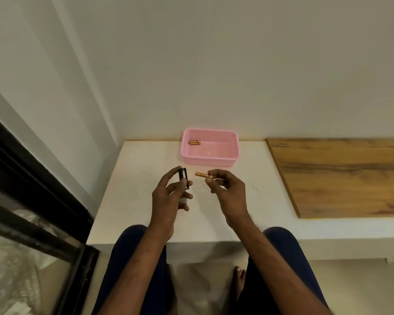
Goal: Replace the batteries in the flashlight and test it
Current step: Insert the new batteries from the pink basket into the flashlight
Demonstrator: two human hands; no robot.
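On the smooth white tabletop (pixel 134 201), a pink mesh plastic basket (pixel 210 161) sits at 12 o'clock, holding two coppery batteries (pixel 194 143). The left hand (pixel 168 198) curls its fingers round a black boxy flashlight (pixel 183 178). At its 3 o'clock, the right hand (pixel 228 189) pinches a cylindrical battery (pixel 201 174) in its fingers.

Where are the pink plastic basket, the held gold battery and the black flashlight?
pink plastic basket (pixel 207 162): head view, front wall.
held gold battery (pixel 200 174): head view, exposed free part.
black flashlight (pixel 183 174): head view, upper end.
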